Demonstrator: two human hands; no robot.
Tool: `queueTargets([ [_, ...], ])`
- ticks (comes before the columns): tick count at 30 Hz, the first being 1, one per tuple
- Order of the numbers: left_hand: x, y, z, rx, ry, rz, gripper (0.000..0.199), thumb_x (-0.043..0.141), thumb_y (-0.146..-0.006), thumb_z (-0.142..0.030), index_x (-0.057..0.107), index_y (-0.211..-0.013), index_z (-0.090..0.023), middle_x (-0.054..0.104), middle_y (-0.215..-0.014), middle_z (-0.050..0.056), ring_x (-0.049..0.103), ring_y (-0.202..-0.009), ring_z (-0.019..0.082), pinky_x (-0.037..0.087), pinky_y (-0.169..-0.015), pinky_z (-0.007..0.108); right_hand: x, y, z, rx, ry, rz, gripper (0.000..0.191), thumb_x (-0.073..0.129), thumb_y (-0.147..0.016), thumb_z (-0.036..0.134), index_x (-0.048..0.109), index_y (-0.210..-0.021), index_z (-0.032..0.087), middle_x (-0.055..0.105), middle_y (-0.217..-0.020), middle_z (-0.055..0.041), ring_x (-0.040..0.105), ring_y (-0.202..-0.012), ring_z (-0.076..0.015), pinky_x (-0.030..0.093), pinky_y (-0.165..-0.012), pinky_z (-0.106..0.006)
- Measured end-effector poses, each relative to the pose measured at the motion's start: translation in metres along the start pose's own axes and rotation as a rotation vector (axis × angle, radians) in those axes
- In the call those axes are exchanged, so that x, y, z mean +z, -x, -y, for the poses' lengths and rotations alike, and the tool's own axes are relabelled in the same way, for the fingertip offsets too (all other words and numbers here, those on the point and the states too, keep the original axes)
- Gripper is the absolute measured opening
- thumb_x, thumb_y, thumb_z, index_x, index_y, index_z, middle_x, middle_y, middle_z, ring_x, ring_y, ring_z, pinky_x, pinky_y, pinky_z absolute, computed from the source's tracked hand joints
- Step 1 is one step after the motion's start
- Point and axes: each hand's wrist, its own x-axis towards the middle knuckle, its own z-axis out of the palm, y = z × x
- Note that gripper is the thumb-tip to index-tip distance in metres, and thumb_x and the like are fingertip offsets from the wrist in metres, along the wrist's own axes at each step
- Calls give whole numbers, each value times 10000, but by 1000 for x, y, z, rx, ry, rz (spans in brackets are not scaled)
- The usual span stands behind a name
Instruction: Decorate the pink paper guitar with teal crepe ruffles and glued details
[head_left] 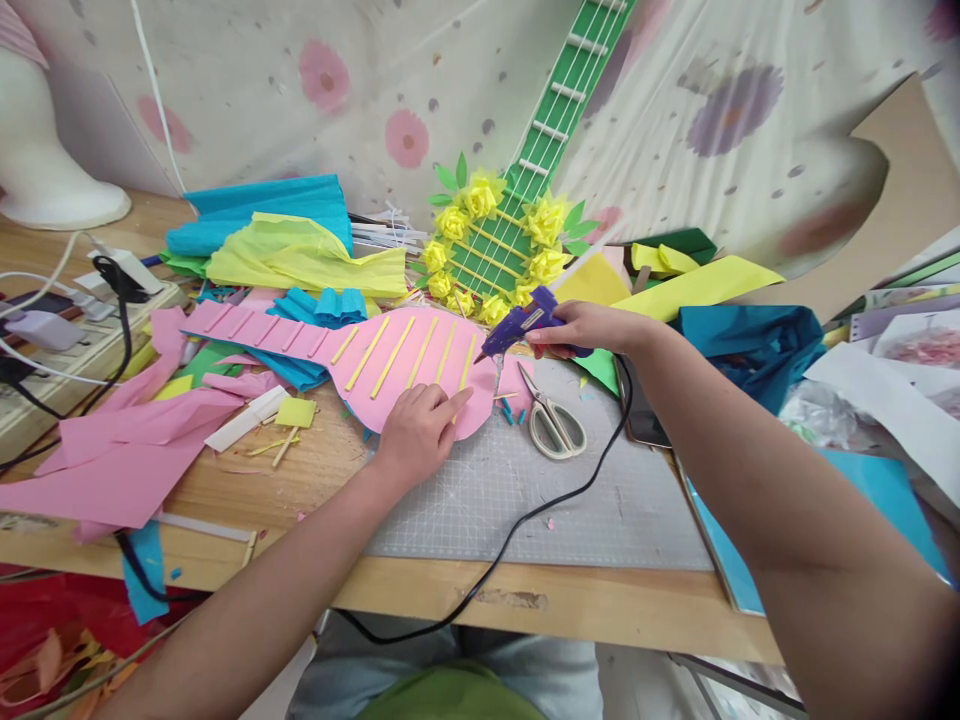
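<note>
My right hand (pixel 574 330) is wrapped round a purple hot glue gun (pixel 525 322), its nozzle pointing down-left over the right edge of a pink paper guitar shape (pixel 397 345). That shape lies flat, its neck toward the left, with yellow strips (pixel 424 352) across the body and pink strips along the neck. My left hand (pixel 420 430) rests on the body's lower part, fingers partly curled and the index finger out to the right beside a yellow strip. A pair of scissors (pixel 553 425) lies on the grey cutting mat (pixel 480 510), below the glue gun.
A green paper guitar (pixel 487 250) with yellow flowers leans at the back. Pink paper (pixel 142 450) and a power strip (pixel 45 390) are at left. The glue gun's black cord (pixel 517 525) crosses the mat. A phone (pixel 643 410) lies under my right forearm, near blue paper (pixel 757 350).
</note>
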Motion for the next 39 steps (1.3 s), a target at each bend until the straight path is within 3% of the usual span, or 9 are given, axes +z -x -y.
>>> queueTargets([
  [5,0,-1,-1,-15,-5,-14,423,436,-756,-94,552,-1153,-185,524,-790,54,471,-777,186,405,-690,329,18,31,-35,41,-174,-439,490,531,-688,608,621,-720,127,482,-495,9,397,-442,-68,301,-442,-219],
  [10,0,-1,0,7,-6,-39,446,437,-752,-85,543,-1169,-206,512,-767,45,475,-760,181,408,-683,322,62,42,-88,168,-331,-843,468,583,-635,585,622,-726,128,537,-529,-8,445,-451,-88,355,-453,-225],
  [17,-7,-5,1,-48,85,-141,541,427,-762,-94,385,-1294,-181,485,-686,9,465,-678,153,418,-662,294,113,43,-140,385,-330,-922,576,543,-608,661,645,-776,119,594,-586,-51,528,-536,-152,397,-520,-261],
  [23,-22,-20,20,-225,68,-202,407,441,-758,-138,516,-1156,-181,542,-797,41,513,-809,173,445,-786,333,116,51,-127,439,-34,-838,586,494,-667,648,580,-929,131,622,-845,-120,568,-798,-251,417,-677,-331],
  [27,-28,-37,37,-255,-27,-50,315,451,-769,-211,609,-1039,-181,565,-1037,90,504,-1009,225,411,-899,385,118,74,-117,472,273,-938,523,614,-644,484,502,-990,108,555,-1009,-183,502,-970,-297,384,-790,-366],
  [30,-25,-48,42,-177,-73,98,347,405,-808,-236,594,-1093,-176,541,-1163,95,459,-1126,232,358,-972,398,120,89,-94,509,291,-892,349,597,-673,426,510,-871,152,569,-898,-136,522,-884,-272,387,-737,-357],
  [34,-15,-51,40,-130,-128,240,381,345,-858,-273,540,-1171,-177,435,-1333,99,325,-1270,248,247,-1041,465,127,73,-39,115,-33,-609,230,503,-765,424,528,-759,195,582,-729,-25,525,-671,-154,383,-612,-269],
  [37,-8,-48,39,-141,-146,255,401,312,-877,-277,507,-1208,-165,407,-1362,108,275,-1303,251,206,-1052,489,133,41,0,-206,-123,-547,171,508,-781,320,543,-888,192,597,-807,-18,527,-703,-122,402,-661,-249],
  [39,-6,-45,39,-124,-160,246,407,295,-883,-277,503,-1211,-155,413,-1352,128,305,-1288,249,216,-1046,486,137,22,16,-301,-113,-570,214,492,-778,216,521,-987,183,590,-881,-37,531,-741,-118,410,-707,-254],
])
